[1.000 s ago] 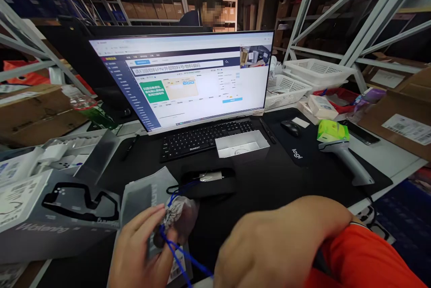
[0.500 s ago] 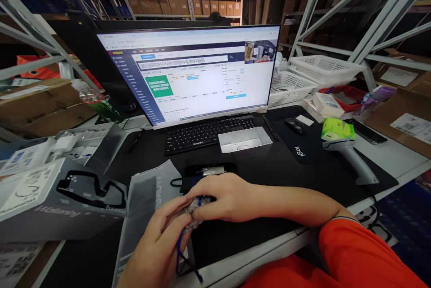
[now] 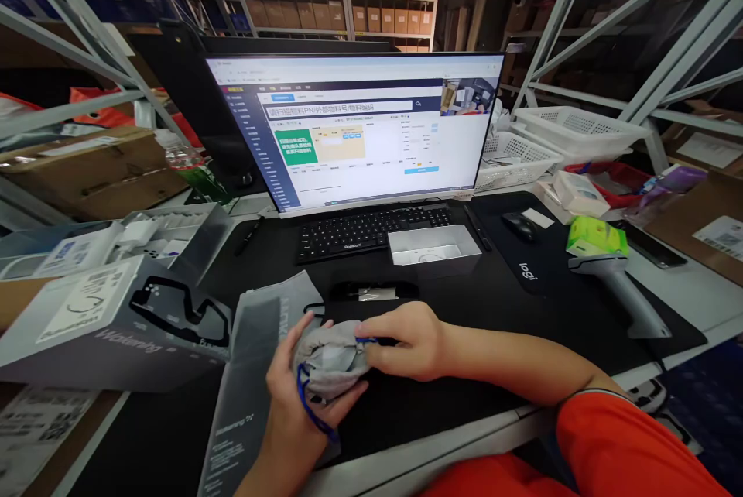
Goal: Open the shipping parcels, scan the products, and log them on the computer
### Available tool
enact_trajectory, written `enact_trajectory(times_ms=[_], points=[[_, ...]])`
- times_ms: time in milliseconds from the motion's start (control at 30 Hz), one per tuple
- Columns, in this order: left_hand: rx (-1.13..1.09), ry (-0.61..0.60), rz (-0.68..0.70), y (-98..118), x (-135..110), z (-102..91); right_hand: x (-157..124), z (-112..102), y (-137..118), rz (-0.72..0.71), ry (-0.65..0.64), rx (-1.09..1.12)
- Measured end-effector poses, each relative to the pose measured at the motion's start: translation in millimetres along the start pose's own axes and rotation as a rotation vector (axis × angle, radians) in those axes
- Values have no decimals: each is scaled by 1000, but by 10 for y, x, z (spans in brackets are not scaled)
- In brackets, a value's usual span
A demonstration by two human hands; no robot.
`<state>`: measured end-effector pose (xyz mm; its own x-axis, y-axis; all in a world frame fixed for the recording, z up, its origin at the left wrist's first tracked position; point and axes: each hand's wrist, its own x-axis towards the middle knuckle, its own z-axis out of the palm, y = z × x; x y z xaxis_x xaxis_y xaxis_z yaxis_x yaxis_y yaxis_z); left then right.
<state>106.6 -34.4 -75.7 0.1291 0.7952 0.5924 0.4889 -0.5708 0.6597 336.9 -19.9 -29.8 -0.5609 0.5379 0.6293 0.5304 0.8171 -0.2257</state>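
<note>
Grey fabric pouch (image 3: 328, 361), soft and crumpled, contents not visible; a blue drawstring (image 3: 307, 413) loops out below it. The left hand (image 3: 290, 412) is curled under and around the pouch, and the right hand (image 3: 409, 342) pinches its upper right edge with thumb and forefinger, so the pouch sits between both hands.

- Under the left hand: flat grey bag (image 3: 249, 396), small white print, unreadable.
- Just beyond the right hand: black case (image 3: 371, 292) with a small pale item on top.
- Further beyond: shallow white box (image 3: 435, 245), open, holding a thin coiled item too faint to identify.
- Left of the left hand: grey carton (image 3: 110, 319) with a black outline drawing; lettering unclear.
- Right of the right hand: black mouse pad (image 3: 525, 272), marked "logi".
- Far right: white mesh baskets (image 3: 574, 125), stacked, one holding papers.
- Behind everything: monitor (image 3: 360, 129) with a green panel of Chinese text.
</note>
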Motion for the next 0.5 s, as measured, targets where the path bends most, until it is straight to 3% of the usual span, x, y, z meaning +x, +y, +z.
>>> enact_trajectory(times_ms=[100,167,233,367,500], points=[[-4,-109,-33,-63,-46,22,0,65,-24,-255,-6,5],[29,-121,25,-83,-36,-55,24,32,-50,-473,19,-39],[28,-87,105,-64,-1,-143,45,-28,-86,-583,73,-105],[-62,-63,118,70,93,-226,42,-128,-130,-575,188,-178],[-289,-31,-110,229,179,-196,21,-152,-91,-485,193,-143]])
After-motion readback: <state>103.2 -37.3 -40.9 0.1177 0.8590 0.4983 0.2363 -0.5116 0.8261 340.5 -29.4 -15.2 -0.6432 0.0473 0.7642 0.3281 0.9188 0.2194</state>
